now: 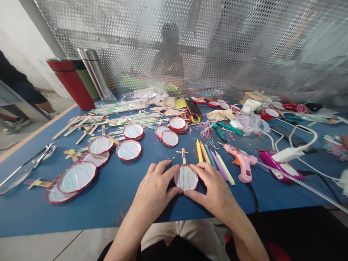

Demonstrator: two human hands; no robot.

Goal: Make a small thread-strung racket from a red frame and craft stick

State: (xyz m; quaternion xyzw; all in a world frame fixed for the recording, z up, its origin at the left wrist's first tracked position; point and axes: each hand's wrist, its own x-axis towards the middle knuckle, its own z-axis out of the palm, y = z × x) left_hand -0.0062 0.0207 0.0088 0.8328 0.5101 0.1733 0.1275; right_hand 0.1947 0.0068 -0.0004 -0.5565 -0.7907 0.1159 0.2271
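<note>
A round white disc (186,178) with a red rim lies near the table's front edge, thin strings running down its face and a coloured stick (183,156) with a small crosspiece standing out at its far side. My left hand (157,183) grips the disc's left rim between thumb and fingers. On the right rim, my right hand (210,183) holds it the same way. Both thumbs nearly meet at the near edge. Just right of the disc lie several coloured glue sticks (214,159) and a pink glue gun (241,161).
More red-rimmed discs (77,177) lie to the left, some overlapping. Wooden sticks (81,125), pliers (219,132), scissors (195,118) and a phone (193,107) lie farther back. Bottles (72,85) stand back left. A purple device (281,166) and white cables are at right, with glasses (32,166) far left.
</note>
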